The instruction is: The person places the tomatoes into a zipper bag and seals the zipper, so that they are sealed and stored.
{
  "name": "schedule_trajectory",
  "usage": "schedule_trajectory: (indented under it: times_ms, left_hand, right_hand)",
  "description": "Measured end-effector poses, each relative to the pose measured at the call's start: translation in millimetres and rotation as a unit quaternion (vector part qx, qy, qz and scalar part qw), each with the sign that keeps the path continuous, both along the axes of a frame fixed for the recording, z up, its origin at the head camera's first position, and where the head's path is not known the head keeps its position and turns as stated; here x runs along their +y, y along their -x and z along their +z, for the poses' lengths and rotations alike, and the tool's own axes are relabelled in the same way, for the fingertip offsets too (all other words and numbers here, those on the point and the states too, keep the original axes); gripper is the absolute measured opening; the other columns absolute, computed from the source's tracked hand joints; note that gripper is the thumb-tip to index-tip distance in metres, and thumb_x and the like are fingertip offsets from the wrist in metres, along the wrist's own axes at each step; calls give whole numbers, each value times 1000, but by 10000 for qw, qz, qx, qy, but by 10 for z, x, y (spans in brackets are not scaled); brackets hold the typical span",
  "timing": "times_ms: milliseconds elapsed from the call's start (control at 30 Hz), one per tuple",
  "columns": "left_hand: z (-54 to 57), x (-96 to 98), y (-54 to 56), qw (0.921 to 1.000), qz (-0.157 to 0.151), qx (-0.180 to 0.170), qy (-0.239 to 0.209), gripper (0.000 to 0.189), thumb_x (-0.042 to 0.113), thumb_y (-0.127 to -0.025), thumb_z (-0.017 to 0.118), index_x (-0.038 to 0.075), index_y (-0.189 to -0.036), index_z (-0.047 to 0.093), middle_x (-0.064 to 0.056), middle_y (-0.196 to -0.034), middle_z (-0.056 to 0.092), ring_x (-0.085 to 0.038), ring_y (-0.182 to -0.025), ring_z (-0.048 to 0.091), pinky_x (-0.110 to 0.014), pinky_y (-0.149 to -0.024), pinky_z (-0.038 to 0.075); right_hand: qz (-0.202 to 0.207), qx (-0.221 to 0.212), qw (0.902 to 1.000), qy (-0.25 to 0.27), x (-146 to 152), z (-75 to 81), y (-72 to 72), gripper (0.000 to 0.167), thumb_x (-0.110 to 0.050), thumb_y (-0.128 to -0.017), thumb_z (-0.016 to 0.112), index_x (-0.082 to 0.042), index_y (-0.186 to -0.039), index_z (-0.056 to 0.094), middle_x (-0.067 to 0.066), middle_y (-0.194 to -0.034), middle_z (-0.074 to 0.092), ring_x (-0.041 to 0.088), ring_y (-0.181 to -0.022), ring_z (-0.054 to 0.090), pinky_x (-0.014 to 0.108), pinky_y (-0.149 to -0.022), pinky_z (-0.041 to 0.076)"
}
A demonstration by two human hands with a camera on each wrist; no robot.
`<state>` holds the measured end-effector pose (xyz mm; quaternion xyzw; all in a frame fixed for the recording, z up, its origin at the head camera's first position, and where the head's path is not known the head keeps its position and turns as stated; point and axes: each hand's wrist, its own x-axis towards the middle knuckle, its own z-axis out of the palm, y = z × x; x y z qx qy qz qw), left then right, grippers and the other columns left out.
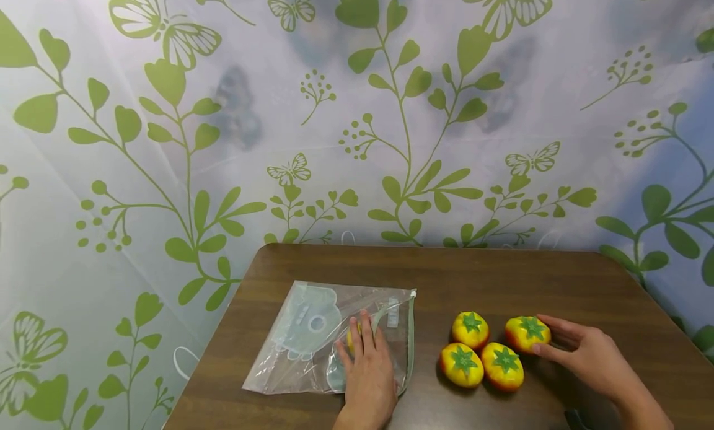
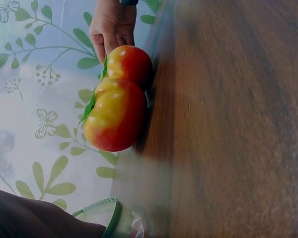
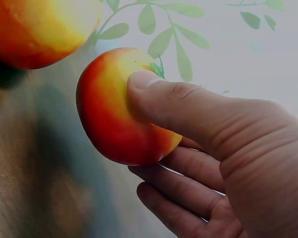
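Observation:
Fingers extended, my left hand (image 1: 369, 373) lies over a clear zip bag (image 1: 273, 373) with a green zip edge. A yellow thing (image 1: 350, 342) shows beside its fingers, mostly covered, its kind unclear. On the right, my right hand (image 1: 597, 357) holds a yellow-red persimmon (image 1: 525, 336) with a green star-shaped calyx between thumb and fingers. The right wrist view shows the thumb pressed on the side of this persimmon (image 3: 116, 119), with fingers beneath. Three more persimmons (image 1: 462, 365) sit close together between the bag and my right hand.
The brown wooden table (image 1: 446, 269) has its far edge against a pale curtain (image 1: 312, 139) printed with green leaves and butterflies. A pale green cartoon shape (image 1: 307, 324) is printed on the bag. A small dark object (image 1: 574, 417) shows at the near edge, below my right wrist.

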<state>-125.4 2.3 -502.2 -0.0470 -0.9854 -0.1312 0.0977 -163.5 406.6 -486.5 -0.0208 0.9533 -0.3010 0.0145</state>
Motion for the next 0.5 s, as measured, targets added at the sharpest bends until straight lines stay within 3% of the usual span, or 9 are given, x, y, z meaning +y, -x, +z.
schedule_trajectory:
  times_ms: [100, 233, 300, 500]
  left_hand:
    - [0, -1, -2, 10000, -13, 32, 50, 100, 19, -66, 105, -3, -149, 54, -28, -176, 31, -51, -163, 32, -82, -116, 35]
    - [-9, -5, -3, 9999, -9, 45, 95, 102, 21, -65, 106, -3, -150, 55, -28, -176, 31, -51, -162, 32, -81, -116, 36]
    - [-14, -6, -4, 9999, -2, 46, 113, 102, 21, -65, 106, -3, -150, 55, -28, -176, 31, -51, -162, 32, -81, -117, 36]
    - [-23, -2, -12, 9998, 9, 111, 175, 102, 21, -65, 106, -3, -150, 56, -28, -176, 32, -50, -162, 33, -80, -117, 36]
  right_hand:
    - [-37, 1, 10000, -58, 10, 59, -42, 78, -52, -94, 85, -3, -151, 64, 36, -141, 67, 40, -112, 79, 34, -79, 65]
    - [-41, 107, 9999, -115, -3, 147, -86, 78, -53, -93, 86, -6, -151, 65, 33, -141, 68, 31, -110, 81, 25, -76, 61]
    - [-15, 153, 9998, -98, -26, 199, -97, 78, -52, -92, 86, -6, -151, 65, 32, -141, 69, 30, -110, 81, 22, -75, 60]
    - [124, -14, 9999, 48, -143, 364, -148, 78, -49, -94, 85, -3, -152, 63, 32, -144, 68, 33, -113, 80, 28, -77, 65]
